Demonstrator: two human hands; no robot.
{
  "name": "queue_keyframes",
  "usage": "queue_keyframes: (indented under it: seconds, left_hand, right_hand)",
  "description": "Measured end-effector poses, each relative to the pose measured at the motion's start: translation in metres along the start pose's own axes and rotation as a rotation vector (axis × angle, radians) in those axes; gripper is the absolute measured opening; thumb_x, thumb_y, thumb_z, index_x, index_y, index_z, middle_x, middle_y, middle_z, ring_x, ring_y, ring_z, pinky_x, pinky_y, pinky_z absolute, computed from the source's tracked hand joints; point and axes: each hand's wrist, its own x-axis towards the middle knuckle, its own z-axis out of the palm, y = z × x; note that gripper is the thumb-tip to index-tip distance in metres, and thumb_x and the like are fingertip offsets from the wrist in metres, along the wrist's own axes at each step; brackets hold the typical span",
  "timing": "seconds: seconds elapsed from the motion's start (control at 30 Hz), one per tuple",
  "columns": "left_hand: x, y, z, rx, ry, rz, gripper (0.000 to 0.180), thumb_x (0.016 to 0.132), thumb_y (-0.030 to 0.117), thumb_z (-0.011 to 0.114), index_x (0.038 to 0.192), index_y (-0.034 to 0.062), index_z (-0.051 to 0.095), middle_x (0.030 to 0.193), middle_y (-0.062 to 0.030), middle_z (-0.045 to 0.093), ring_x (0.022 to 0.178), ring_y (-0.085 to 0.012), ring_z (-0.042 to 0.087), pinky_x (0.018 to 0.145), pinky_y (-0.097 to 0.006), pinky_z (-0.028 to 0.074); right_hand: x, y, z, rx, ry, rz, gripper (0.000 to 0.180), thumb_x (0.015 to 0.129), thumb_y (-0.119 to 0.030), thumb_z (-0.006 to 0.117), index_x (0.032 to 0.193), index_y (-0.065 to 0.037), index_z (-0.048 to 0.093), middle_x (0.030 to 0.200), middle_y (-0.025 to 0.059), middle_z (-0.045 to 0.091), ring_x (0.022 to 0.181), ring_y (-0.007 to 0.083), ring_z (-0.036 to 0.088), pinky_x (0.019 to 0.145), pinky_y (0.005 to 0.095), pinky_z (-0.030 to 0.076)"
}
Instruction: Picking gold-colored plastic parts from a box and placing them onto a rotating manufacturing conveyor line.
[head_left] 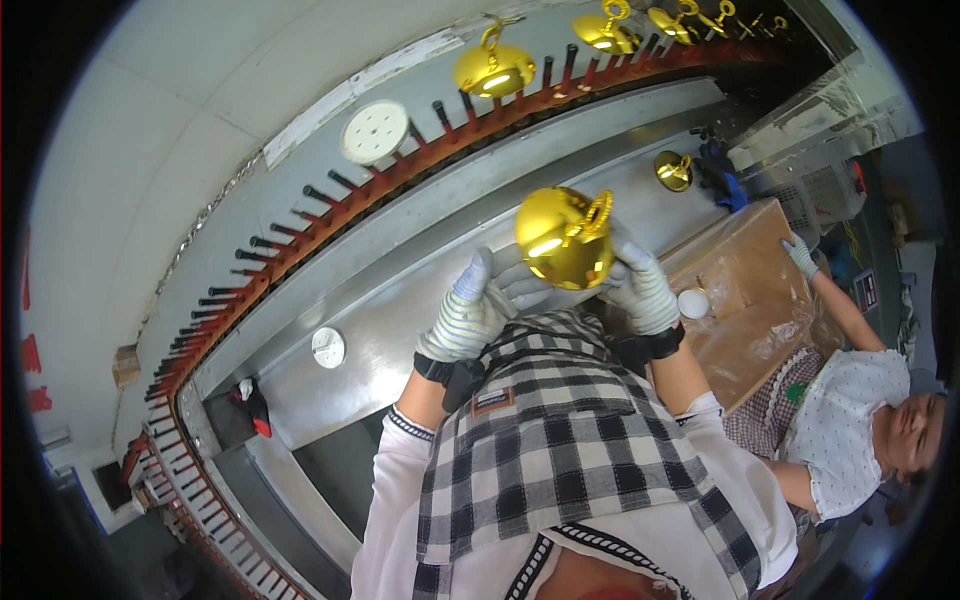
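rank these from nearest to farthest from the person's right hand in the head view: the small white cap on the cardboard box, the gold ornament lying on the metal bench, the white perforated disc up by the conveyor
From the right hand:
1. Small white cap, just to its right on the cardboard box.
2. Gold ornament lying on the metal bench, up and slightly right.
3. White perforated disc, far up-left by the conveyor pins.

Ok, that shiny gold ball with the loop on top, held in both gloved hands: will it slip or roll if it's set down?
The gold ball looks glossy and smooth, so it is probably slippery; both the left hand and right hand cup it in knit gloves. Being round, it would likely roll on the metal bench. Its loop may stop it.
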Motion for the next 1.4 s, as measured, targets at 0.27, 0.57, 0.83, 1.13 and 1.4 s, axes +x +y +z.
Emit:
queue_keyframes:
  seconds: [0.27,0.57,0.83,1.13,1.4]
  left_hand:
    - [-0.002,-0.012,-0.069,0.093,0.185,0.111,0.067,0.101,0.046,0.064,0.142,-0.0054,0.052,0.132,-0.0255,0.064,0.121,-0.0362,0.065,0.111,-0.050,0.048]
    - [0.018,-0.027,-0.180,-0.081,0.418,0.109,0.055,0.102,0.040,0.066,0.138,-0.0005,0.057,0.132,-0.0245,0.065,0.119,-0.0386,0.065,0.109,-0.055,0.049]
    - [-0.013,-0.061,-0.290,0.264,0.790,0.088,0.052,0.099,0.042,0.067,0.135,0.0053,0.061,0.127,-0.0183,0.069,0.114,-0.0355,0.068,0.104,-0.051,0.052]
    - [-0.035,-0.144,-0.360,0.322,1.054,0.105,0.040,0.101,0.030,0.062,0.131,0.0045,0.063,0.109,-0.0140,0.074,0.090,-0.0260,0.073,0.078,-0.037,0.062]
    - [-0.076,-0.181,-0.381,0.183,1.237,0.108,0.040,0.099,0.028,0.062,0.129,0.0009,0.061,0.106,-0.0168,0.072,0.081,-0.0286,0.071,0.069,-0.039,0.061]
  right_hand:
    - [-0.113,-0.087,-0.267,0.256,0.677,-0.735,0.013,0.097,-0.020,0.072,0.106,-0.014,0.064,0.076,-0.0040,0.057,0.058,0.0075,0.042,0.055,0.0243,0.035]
    - [-0.215,0.014,-0.515,-0.942,1.155,0.005,0.011,0.092,-0.017,0.065,0.092,-0.008,0.071,0.073,0.0048,0.065,0.062,0.0193,0.063,0.058,0.0327,0.051]
    - [-0.042,-0.089,-0.324,-1.410,0.985,-0.580,0.051,0.093,-0.010,0.064,0.142,0.002,0.056,0.138,0.0183,0.060,0.118,0.0294,0.061,0.105,0.0405,0.049]
    - [0.241,-0.162,0.003,-1.861,0.095,-0.800,0.076,0.080,-0.032,0.084,0.143,-0.001,0.055,0.141,0.0237,0.061,0.131,0.0365,0.059,0.110,0.0435,0.047]
    - [0.349,-0.109,0.032,-1.736,-0.176,-0.512,0.068,0.091,-0.062,0.063,0.133,-0.009,0.067,0.132,0.0206,0.067,0.121,0.0407,0.062,0.107,0.0468,0.047]
